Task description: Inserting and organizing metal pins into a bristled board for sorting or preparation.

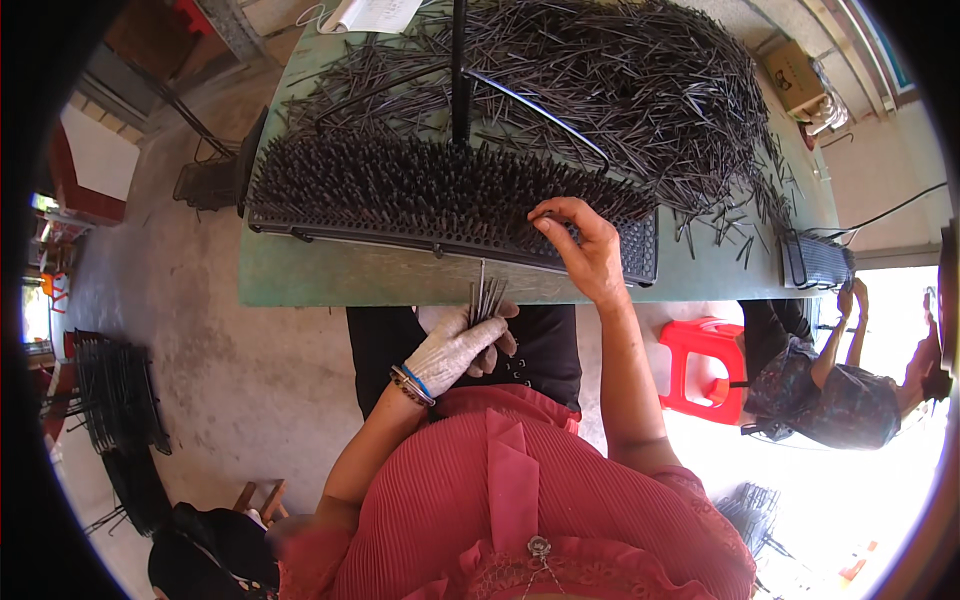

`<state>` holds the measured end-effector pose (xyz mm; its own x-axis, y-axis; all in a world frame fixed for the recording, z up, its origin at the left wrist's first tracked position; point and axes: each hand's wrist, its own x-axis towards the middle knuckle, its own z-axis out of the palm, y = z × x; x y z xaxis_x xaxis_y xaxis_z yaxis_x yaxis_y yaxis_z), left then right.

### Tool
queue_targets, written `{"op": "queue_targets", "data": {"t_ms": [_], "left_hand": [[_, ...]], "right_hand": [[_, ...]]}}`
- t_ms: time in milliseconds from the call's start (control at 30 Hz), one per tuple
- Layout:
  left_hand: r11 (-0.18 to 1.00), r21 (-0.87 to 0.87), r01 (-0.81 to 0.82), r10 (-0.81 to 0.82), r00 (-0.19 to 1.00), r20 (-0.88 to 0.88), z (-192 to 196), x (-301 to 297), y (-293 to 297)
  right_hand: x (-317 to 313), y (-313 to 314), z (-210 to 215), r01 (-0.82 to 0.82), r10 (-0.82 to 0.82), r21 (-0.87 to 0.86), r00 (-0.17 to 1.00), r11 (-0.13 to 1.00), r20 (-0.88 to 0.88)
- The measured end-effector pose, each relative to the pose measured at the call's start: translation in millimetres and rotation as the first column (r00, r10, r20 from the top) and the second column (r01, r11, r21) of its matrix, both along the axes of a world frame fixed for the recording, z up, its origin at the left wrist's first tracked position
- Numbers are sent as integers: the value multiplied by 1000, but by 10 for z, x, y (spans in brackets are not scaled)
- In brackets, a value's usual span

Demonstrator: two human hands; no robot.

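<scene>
My left hand [452, 345], in a pale work glove, is closed around a small bunch of thin dark rods [487, 297] with their ends pointing up. It is held just off the table's near edge. My bare right hand [594, 256] reaches over the right part of a long black perforated rack [641, 248]. Its thumb and forefinger are pinched together; whatever is between them is too small to make out. Standing rods [370, 190] fill most of the rack's holes like bristles, while holes at the right end and along the front edge show bare.
A large heap of loose rods [650, 90] covers the green table [330, 268] behind the rack. A black upright post [460, 80] rises behind it. At right, a person [825, 390] works at another rack [818, 262], near a red stool [703, 368]. Paper [375, 14] lies at the back left.
</scene>
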<state>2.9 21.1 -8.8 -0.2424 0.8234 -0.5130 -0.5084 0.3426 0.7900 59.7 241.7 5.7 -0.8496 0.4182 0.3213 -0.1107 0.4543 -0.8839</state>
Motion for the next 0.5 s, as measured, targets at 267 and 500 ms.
{"op": "queue_targets", "data": {"t_ms": [267,500], "left_hand": [[1000,-17,16,-15,997,73,27,9,8],[1000,-11,6,-5,999,35,11,9,10]], "right_hand": [[-8,32,-98,39,-38,37,999,999,-13],[-9,33,-89,27,-29,-66,999,997,-27]]}}
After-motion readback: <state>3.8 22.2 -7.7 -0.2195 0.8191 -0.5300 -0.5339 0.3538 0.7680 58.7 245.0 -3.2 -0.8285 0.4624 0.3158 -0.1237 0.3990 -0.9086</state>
